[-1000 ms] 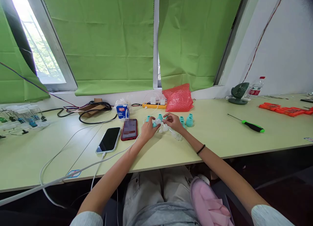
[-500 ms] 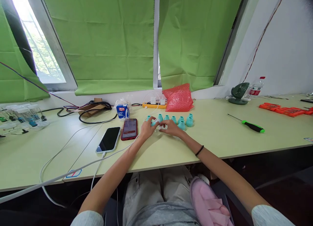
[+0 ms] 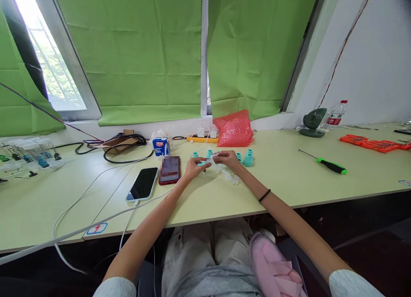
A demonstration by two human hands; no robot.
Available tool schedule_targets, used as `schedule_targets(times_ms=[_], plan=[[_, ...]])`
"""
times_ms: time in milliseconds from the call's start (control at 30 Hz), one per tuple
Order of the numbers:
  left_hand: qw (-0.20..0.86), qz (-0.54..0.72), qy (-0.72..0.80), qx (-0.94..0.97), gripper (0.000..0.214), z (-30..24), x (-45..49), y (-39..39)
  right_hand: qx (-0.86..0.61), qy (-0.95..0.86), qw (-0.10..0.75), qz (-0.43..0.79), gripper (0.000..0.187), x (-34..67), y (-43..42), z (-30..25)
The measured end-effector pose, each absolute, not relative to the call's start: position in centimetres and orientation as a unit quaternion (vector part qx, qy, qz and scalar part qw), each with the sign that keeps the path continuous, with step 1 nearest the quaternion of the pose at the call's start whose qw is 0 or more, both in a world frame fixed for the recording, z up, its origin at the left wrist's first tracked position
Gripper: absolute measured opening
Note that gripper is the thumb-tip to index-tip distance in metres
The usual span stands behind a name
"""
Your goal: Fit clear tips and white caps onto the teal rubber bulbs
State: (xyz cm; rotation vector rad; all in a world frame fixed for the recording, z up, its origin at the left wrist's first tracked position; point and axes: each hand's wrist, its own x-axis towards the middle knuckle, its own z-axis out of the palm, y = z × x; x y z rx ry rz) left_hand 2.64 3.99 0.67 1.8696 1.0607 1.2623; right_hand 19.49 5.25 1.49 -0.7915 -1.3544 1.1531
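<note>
Pale desk (image 3: 289,181), clear jars (image 3: 32,153) of dark bits; left hand (image 3: 192,167) tight around teal cap (image 3: 202,163), right hand (image 3: 228,159) around clear tube (image 3: 229,176).

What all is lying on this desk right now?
teal caps: several, teal, mid desk
clear plastic parts: few, transparent, near the caps
phone: one, light case, left of centre
red phone: one, red, beside it
milk carton: one, blue, behind phones
bubble wrap: one, red, back edge
screwdriver: one, green-black, right
fan: one, dark green, far right
blinds: two, green, behind desk
left hand: pinches one of the teal caps
right hand: grips clear plastic parts
</note>
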Motion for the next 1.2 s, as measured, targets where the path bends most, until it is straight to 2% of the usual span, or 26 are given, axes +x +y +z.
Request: schedule_targets(times_ms=[200,400,767,1000,1200], plan=[[0.370,0.495,0.389,0.683,0.048,0.5,2.4,4.6,-0.335,-0.566,0.561,0.503,0.023,19.5,5.0,1.7],[0.375,0.497,0.393,0.677,0.048,0.5,2.3,4.5,-0.335,-0.567,0.541,0.523,0.024,19.7,4.9,1.6],[0.297,0.499,0.397,0.711,0.047,0.7,2.5,3.3,-0.322,-0.561,0.476,0.595,0.022,20.4,4.8,1.8],[0.263,0.484,0.402,0.732,0.048,0.8,2.5,3.4,-0.320,-0.539,0.490,0.606,0.026,20.0,5.1,1.5],[0.163,0.480,0.431,0.746,0.040,0.3,2.8,3.2,-0.329,-0.528,0.493,0.608,0.026,19.8,5.3,1.1]])
